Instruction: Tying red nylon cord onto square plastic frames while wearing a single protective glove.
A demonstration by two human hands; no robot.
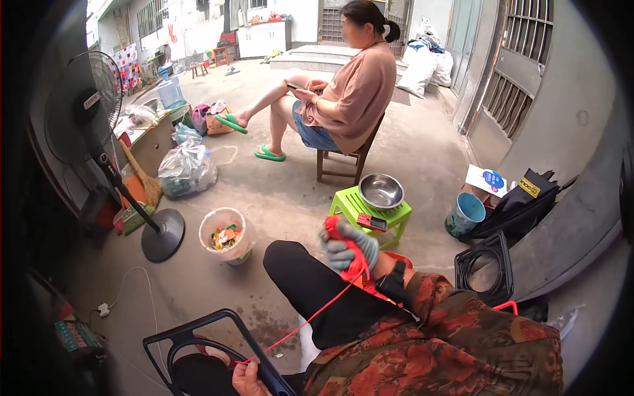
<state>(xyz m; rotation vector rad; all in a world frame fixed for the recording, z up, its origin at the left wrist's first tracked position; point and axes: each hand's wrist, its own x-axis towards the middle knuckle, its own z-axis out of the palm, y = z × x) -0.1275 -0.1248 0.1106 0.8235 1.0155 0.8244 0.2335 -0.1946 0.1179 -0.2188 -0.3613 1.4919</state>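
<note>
My right hand (349, 249), in a grey-green glove, is closed around a bundle of bright red cord (357, 263) above my right thigh. From it a single strand runs taut down to the left. At the lower edge the fingers of my left hand (249, 379) pinch the strand's other end. That hand is bare and lies beside the rim of a black frame (228, 317) with a curved inner ring, which rests over my left leg. The frame's lower part runs out of the picture.
A green stool (401, 221) carries a metal bowl (382, 191) and a small red-black box (372, 222). A seated person (360, 92) holds a phone. A scrap bucket (226, 236) and a fan (164, 235) stand left. A second black frame (485, 267) with coiled black tubing lies right.
</note>
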